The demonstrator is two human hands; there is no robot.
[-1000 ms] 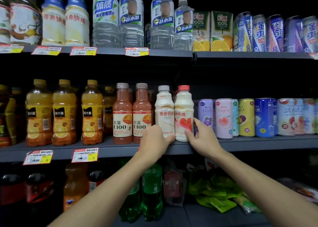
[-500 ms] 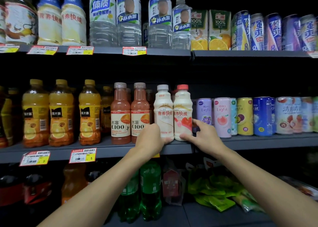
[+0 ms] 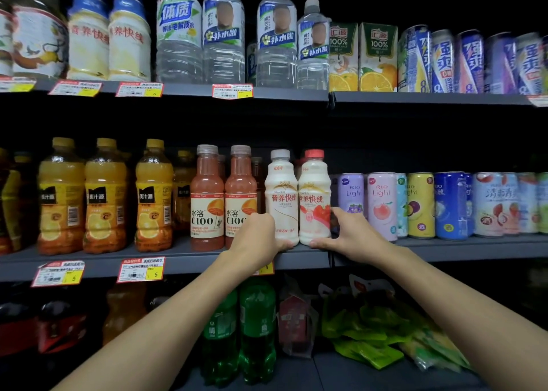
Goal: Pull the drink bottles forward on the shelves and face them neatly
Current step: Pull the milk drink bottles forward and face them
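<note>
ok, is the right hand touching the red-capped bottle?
Touching. Head view: right hand grips the red-capped bottle low down, thumb in front, fingers round its side.

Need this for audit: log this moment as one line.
left hand grips white-capped bottle | right hand grips red-capped bottle | both upright near shelf front, labels forward

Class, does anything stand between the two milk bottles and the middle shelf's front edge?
Nothing visible: white-capped bottle and red-capped bottle stand at the shelf lip, left hand and right hand gripping their bases.

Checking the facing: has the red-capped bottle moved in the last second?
No: the red-capped bottle keeps the same gap to the purple Rio can and the shelf edge.
</note>
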